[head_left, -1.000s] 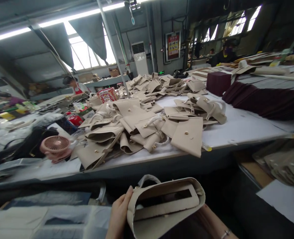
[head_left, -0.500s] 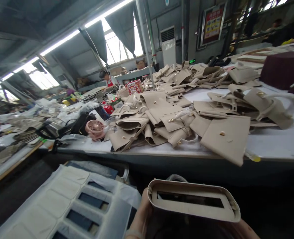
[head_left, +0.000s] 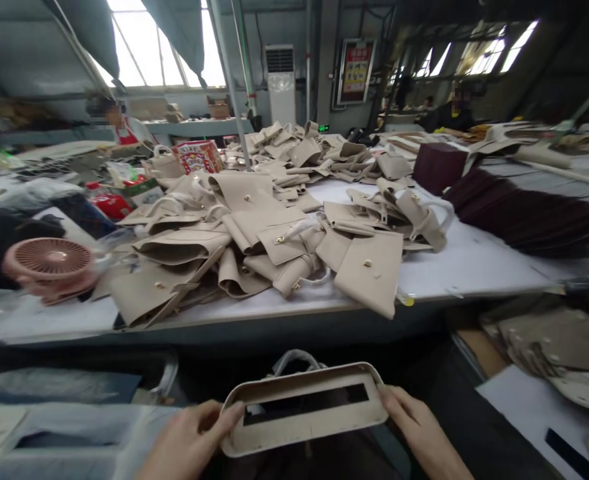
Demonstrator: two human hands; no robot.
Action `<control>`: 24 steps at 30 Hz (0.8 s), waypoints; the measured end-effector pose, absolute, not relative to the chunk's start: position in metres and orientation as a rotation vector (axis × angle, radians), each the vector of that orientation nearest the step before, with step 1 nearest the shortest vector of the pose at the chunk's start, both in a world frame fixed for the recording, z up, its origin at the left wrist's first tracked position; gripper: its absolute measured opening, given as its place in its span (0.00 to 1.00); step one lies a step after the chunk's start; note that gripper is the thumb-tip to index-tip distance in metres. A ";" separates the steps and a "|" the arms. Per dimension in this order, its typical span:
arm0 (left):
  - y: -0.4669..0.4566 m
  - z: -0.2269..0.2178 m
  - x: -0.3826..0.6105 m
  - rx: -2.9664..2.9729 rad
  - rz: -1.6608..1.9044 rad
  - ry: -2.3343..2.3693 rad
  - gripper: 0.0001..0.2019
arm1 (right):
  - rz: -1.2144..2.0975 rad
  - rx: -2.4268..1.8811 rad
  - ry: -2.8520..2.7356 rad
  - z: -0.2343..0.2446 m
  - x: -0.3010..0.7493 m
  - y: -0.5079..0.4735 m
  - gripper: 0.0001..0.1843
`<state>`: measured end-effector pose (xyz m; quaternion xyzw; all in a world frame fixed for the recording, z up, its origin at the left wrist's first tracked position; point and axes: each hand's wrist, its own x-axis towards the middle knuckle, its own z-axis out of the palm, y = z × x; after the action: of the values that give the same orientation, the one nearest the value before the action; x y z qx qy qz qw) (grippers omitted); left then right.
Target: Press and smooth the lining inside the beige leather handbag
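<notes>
Low in front of me I hold a beige handbag piece (head_left: 314, 425) with a raised rounded rim and a long rectangular opening in its face. My left hand (head_left: 192, 430) is closed on its left end, thumb pressed over the rim. At the opposite end my right hand (head_left: 414, 420) grips the rim, its thumb along the edge. A pale wrapped handle (head_left: 297, 357) arches up behind the piece. The underside and the fingers beneath it are hidden.
Beige bag parts (head_left: 269, 227) lie heaped on the white table (head_left: 489, 267) ahead. A pink fan (head_left: 49, 263) stands at left. Dark maroon panels (head_left: 534, 210) are stacked at right. Translucent sheeting (head_left: 139, 433) sits low left, and grey-brown pieces (head_left: 564, 340) low right. Two people work farther back.
My view has swung right and levelled out. The handbag piece now appears farther left and tilts the other way. Both hands, mostly hidden behind it before, now show at its ends.
</notes>
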<state>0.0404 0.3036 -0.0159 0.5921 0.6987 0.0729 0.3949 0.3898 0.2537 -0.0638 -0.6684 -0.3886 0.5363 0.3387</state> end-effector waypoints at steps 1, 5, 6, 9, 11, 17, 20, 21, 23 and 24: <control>0.303 -0.009 0.039 1.597 0.034 1.779 0.25 | 1.309 -1.818 -1.165 -0.062 0.391 0.254 0.27; 0.304 0.000 0.046 1.796 -0.295 1.840 0.16 | 1.166 -1.997 -1.434 -0.066 0.391 0.261 0.26; 0.306 -0.001 0.048 1.815 -0.315 1.853 0.16 | 1.150 -2.012 -1.461 -0.067 0.390 0.263 0.25; 0.311 -0.008 0.050 1.793 -0.274 1.856 0.16 | 1.088 -2.048 -1.531 -0.067 0.388 0.268 0.23; 0.311 -0.013 0.048 1.720 -0.202 1.844 0.18 | 1.065 -2.059 -1.571 -0.064 0.388 0.271 0.23; 0.291 -0.037 0.042 1.677 -0.176 1.819 0.20 | 1.086 -2.015 -1.691 -0.068 0.391 0.276 0.25; 0.286 -0.040 0.047 1.627 -0.177 1.884 0.20 | 1.080 -2.037 -1.718 -0.072 0.391 0.273 0.26; 0.286 -0.038 0.050 1.605 -0.180 1.908 0.22 | 1.089 -2.040 -1.725 -0.072 0.391 0.272 0.26; 0.288 -0.034 0.056 1.574 -0.183 1.954 0.25 | 1.108 -2.039 -1.740 -0.072 0.390 0.270 0.26; 0.289 -0.032 0.058 1.578 -0.175 1.963 0.25 | 1.111 -2.036 -1.745 -0.072 0.390 0.269 0.26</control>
<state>0.0581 0.2893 -0.0320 0.5956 0.7408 -0.0662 0.3036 0.3902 0.2686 -0.0715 -0.6964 -0.5968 0.3802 0.1194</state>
